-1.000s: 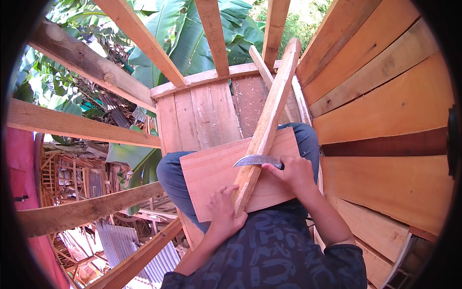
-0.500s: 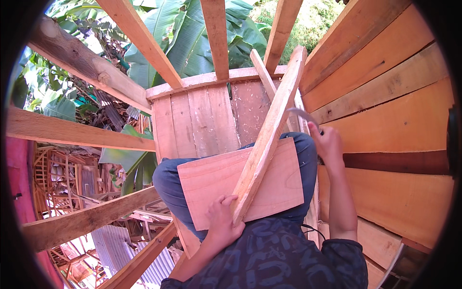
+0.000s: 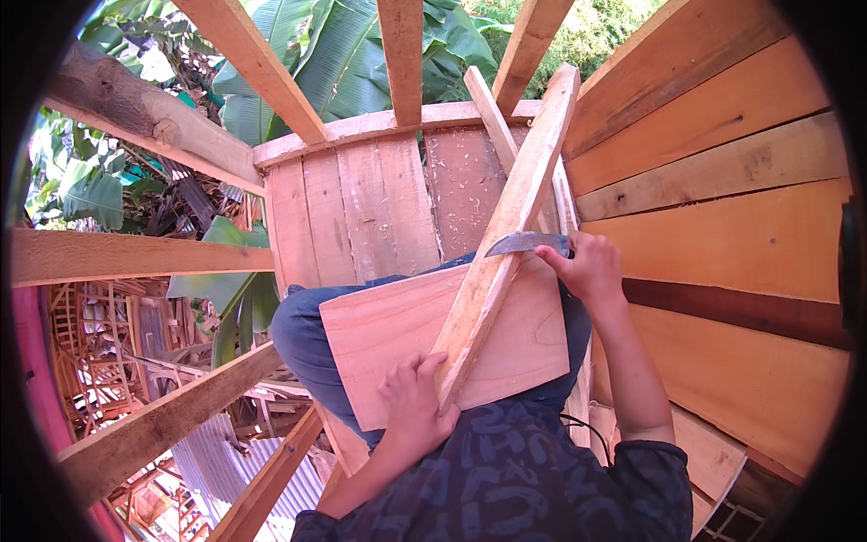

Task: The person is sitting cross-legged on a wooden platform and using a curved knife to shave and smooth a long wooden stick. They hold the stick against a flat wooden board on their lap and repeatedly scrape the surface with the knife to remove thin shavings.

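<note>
A long wooden beam (image 3: 519, 208) slants from my lap up to the far right. Its near end rests across a flat wooden board (image 3: 379, 343) lying on my thighs. My left hand (image 3: 417, 402) is wrapped round the beam's near end, with the thumb side at its edge. In my right hand (image 3: 591, 268) is a knife (image 3: 526, 242) with a curved blade, its handle mostly hidden by the fingers. The blade lies across the beam's upper face, about midway along, with its tip pointing left.
Planks with scattered shavings form a platform (image 3: 361, 208) before my crossed legs. A plank wall (image 3: 713, 244) rises at the right. Slanted wooden posts (image 3: 400, 63) stand around the far and left sides. A thinner wooden strip (image 3: 492, 117) leans behind the beam. Corrugated sheets (image 3: 217, 456) lie below left.
The knife has come from beside the beam's right edge to lie across its face, with my right hand moving left and slightly down. My left hand keeps its hold.
</note>
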Action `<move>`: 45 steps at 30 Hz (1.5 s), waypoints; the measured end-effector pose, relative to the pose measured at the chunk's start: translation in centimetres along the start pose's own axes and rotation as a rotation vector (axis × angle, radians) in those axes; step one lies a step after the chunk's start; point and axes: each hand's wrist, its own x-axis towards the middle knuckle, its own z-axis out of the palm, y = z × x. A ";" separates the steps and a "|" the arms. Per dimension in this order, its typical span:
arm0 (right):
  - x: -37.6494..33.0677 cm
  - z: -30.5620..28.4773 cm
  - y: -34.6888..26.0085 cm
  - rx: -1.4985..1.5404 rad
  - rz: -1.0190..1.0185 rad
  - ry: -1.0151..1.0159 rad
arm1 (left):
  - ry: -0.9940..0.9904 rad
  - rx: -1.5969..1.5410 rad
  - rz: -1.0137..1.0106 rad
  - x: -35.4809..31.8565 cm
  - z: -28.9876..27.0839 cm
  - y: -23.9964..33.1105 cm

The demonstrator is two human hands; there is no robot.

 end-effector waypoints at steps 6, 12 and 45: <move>3.7 -1.4 5.0 0.104 0.344 0.149 | -0.025 -0.051 -0.016 -0.4 -0.4 -0.7; -4.1 -0.3 -1.7 0.113 0.010 -0.032 | -0.054 -0.107 -0.022 0.0 -0.3 -1.1; -1.9 1.1 -2.7 0.149 -0.084 0.002 | -0.014 -0.166 0.012 0.5 -0.7 -1.2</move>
